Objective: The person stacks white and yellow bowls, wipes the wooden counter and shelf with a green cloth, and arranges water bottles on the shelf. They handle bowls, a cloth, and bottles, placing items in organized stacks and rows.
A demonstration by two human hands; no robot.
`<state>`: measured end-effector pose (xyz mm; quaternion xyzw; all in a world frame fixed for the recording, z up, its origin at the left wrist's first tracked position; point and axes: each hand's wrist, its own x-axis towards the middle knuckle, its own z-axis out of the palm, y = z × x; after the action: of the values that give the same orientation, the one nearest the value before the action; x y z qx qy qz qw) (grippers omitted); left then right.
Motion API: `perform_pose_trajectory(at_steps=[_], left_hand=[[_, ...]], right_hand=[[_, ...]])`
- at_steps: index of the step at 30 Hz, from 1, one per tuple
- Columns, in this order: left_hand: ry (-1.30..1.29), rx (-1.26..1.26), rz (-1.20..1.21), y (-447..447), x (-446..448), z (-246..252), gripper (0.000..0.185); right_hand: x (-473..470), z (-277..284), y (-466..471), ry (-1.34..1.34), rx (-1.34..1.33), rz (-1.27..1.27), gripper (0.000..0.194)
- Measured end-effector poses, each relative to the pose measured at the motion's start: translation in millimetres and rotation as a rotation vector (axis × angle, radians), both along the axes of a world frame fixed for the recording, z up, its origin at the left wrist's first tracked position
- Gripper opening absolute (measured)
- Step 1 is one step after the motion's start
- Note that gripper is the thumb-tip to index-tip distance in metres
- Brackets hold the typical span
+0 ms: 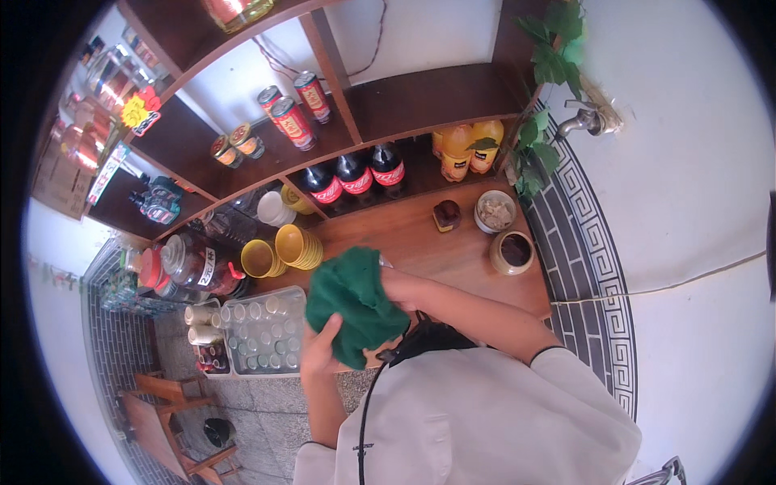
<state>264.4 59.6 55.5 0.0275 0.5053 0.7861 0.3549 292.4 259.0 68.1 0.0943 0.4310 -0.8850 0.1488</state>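
Note:
A green cloth (357,309) is bunched between my two hands above the wooden counter (400,242). From the near left, my left hand (320,347) grips its lower edge, thumb lying on top of the fabric. My right hand (399,291) is at the cloth's right side, with its fingers mostly hidden behind the folds. A small pale edge shows beside the right hand at the top of the cloth; I cannot tell what it belongs to. Just beyond the cloth stand stacked yellow cups (298,247). Left of it is a clear plastic tray (297,295) holding several small glasses.
At right are a dark-lidded jar (447,216), a white bowl of pale pieces (495,211) and a pot of dark paste (512,253). Shelves (424,109) hold cola bottles (354,176), orange drinks (461,151) and cans (294,123). A large drink jar (200,267) stands left.

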Motion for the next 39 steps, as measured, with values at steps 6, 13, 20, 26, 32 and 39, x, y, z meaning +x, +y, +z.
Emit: perform_pose_trajectory(at_steps=[6, 13, 20, 26, 32, 39], left_hand=[[-0.033, 0.17, 0.321, -73.7, -3.4, -31.8, 0.051], [0.071, 0.307, 0.353, -143.4, 1.3, -33.9, 0.054], [0.118, 0.339, 0.407, -161.5, 10.8, -27.1, 0.052], [0.121, 0.217, 0.487, -159.2, 10.5, -14.5, 0.05], [0.243, 0.222, 0.44, -170.3, -17.3, -0.1, 0.05], [0.21, 0.152, 0.425, -168.5, -41.4, 1.5, 0.051]], right_hand=[[16.5, -35.2, 63.8, 0.071, 0.371, 0.127, 0.027], [11.7, -142.0, 182.0, -0.072, 1.415, -0.524, 0.072], [-1.1, -209.3, 209.6, -0.054, 1.426, -0.545, 0.124], [11.7, -283.1, 156.2, -0.265, 1.269, -0.944, 0.125], [-18.5, -309.6, 151.3, -0.37, 1.255, -1.05, 0.094], [-11.9, -291.7, 159.4, -0.404, 1.154, -1.051, 0.075]])
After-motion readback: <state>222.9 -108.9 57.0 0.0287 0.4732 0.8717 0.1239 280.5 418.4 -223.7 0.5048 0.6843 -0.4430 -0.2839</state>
